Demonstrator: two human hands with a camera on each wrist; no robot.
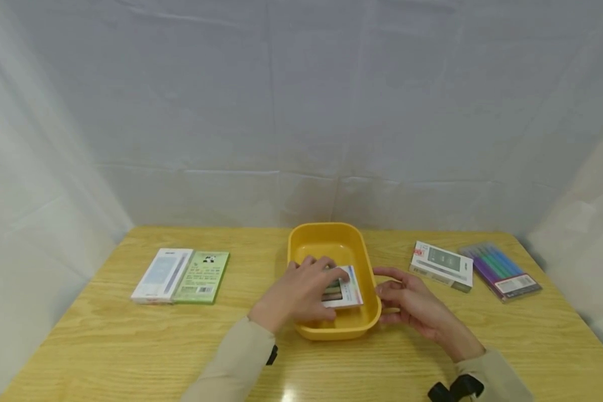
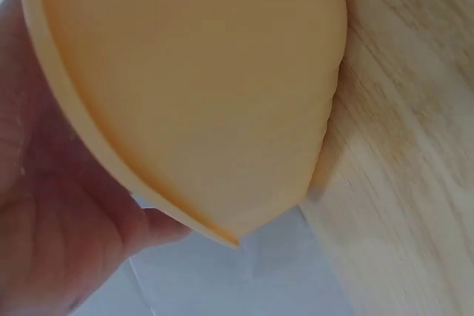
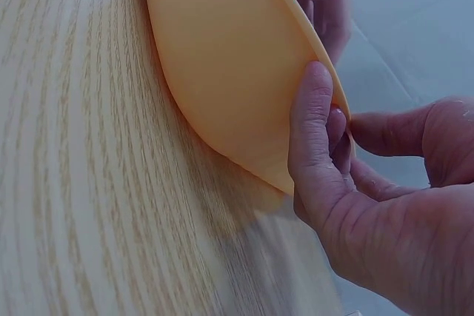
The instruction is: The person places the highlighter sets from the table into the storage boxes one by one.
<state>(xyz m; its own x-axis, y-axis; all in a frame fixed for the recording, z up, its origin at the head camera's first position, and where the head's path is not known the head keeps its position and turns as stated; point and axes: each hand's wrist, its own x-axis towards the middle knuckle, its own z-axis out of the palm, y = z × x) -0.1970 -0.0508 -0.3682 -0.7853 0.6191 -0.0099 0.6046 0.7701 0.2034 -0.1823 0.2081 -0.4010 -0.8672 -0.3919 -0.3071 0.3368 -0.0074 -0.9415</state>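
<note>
A yellow plastic bin [image 1: 326, 239] sits on the table in front of me. Inside it is a small white box [image 1: 353, 293] with dark green and brown strips on its face. My left hand [image 1: 304, 290] reaches over the bin's left rim and grips this box, fingers across its top and thumb along its near side. The left wrist view shows that hand [image 2: 67, 212] behind the bin wall [image 2: 200, 94], which hides the box. At the bin's right side, my right hand [image 1: 412, 304] pinches the rim, with fingers [image 3: 309, 123] against the outer wall.
Left of the bin, a white box [image 1: 163, 276] lies beside a green pack [image 1: 201, 277] with a panda picture. On the right are another white box [image 1: 442, 264] and a clear sleeve of coloured pens [image 1: 499, 268]. A pale curtain [image 1: 311, 111] hangs behind the table.
</note>
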